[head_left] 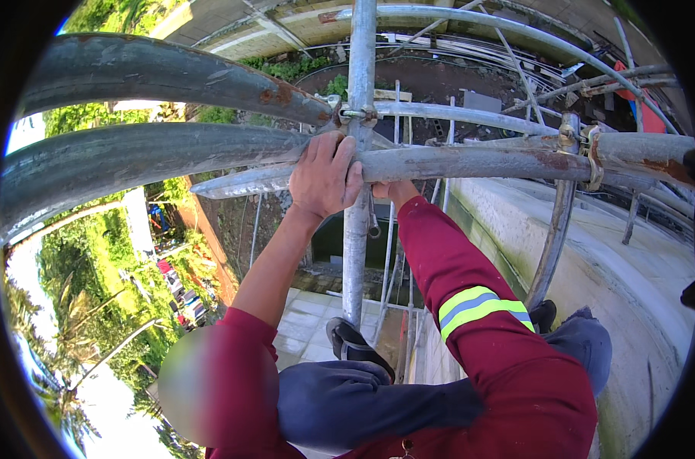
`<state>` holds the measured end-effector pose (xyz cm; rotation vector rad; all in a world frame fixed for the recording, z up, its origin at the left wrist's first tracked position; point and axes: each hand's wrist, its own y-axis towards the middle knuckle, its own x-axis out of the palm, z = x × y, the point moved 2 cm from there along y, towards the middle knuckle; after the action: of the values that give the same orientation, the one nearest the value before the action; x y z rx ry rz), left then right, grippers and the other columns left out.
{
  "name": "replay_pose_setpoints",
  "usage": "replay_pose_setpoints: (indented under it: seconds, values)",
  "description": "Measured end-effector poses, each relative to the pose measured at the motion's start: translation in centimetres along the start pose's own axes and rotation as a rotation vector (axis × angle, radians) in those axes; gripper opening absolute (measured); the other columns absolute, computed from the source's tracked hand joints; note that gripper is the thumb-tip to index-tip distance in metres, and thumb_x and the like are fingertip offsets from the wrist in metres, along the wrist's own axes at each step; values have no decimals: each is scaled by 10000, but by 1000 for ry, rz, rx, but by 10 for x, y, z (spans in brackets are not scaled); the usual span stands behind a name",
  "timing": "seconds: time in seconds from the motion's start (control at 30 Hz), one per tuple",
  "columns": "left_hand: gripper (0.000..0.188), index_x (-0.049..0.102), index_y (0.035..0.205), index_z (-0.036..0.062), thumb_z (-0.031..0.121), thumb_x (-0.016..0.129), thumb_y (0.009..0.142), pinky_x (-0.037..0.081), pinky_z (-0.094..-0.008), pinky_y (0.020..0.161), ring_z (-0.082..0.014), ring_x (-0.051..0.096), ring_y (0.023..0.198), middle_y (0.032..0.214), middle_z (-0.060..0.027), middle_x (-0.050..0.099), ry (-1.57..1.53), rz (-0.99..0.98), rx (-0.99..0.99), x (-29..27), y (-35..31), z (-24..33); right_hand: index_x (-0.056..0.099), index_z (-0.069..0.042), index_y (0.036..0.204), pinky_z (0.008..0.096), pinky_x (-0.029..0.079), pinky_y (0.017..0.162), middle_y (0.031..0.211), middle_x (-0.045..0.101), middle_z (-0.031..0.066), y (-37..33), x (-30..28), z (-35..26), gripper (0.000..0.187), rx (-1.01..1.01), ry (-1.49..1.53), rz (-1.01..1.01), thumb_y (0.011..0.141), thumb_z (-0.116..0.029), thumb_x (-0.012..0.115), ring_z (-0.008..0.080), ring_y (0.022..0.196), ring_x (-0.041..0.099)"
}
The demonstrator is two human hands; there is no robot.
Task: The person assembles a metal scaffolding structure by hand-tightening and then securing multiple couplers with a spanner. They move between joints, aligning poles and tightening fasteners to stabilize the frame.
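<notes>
I see the bare left hand (324,174) curled over the pipe (470,163) just left of the post (355,256), its thumb side overlapping the post in my view. The right hand (393,190) is just right of the post, under the pipe and partly hidden; I can't tell whether it is closed on anything. The pipe extends to both sides of the post, reaching a rusty clamp (595,157) well to the right. Another clamp (354,113) sits on the post above the left hand. Below, a shoe (355,348) shows near the post's lower end.
</notes>
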<state>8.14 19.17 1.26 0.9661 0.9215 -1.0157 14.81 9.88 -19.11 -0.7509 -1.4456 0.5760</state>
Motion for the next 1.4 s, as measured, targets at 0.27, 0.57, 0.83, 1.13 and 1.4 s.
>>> replay_pose_setpoints:
  seconds: [0.27, 0.57, 0.83, 1.13, 1.4]
  values:
    - [407, 572, 1208, -62, 253, 507, 957, 452, -523, 965, -469, 549, 1110, 1204, -282, 557, 72, -1, 17, 10, -9, -9, 661, -139, 1162, 410, 569, 795, 1022, 723, 63, 80, -31, 55, 354, -151, -136, -246, 1020, -411, 484, 217, 885, 691]
    - [410, 576, 1239, -80, 233, 470, 997, 456, -519, 972, -478, 558, 1135, 1256, -303, 552, 116, -16, 43, 21, -23, -30, 652, -123, 1211, 369, 554, 750, 1004, 718, 51, 109, -57, 78, 374, -212, -161, -265, 1031, -398, 473, 183, 868, 681]
    - [402, 595, 1211, -77, 228, 475, 978, 458, -518, 965, -474, 562, 1122, 1223, -296, 560, 95, -34, 0, 18, -22, -26, 644, -109, 1256, 332, 541, 711, 987, 714, 41, 112, -64, 86, 394, -271, -219, -302, 1041, -387, 464, 152, 853, 672]
    - [413, 592, 1196, -81, 242, 466, 972, 456, -522, 955, -469, 563, 1095, 1199, -293, 562, 97, -16, 26, 19, -17, -20, 613, -85, 1324, 288, 507, 649, 968, 705, 26, 128, -66, 89, 402, -370, -206, -308, 1046, -342, 476, 117, 811, 651]
    - [419, 592, 1196, -80, 251, 461, 977, 456, -518, 958, -469, 564, 1096, 1202, -291, 561, 116, -19, 20, 17, -19, -22, 587, -83, 1340, 282, 498, 650, 989, 695, 23, 113, -58, 86, 391, -177, -37, -341, 1032, -313, 519, 112, 813, 642]
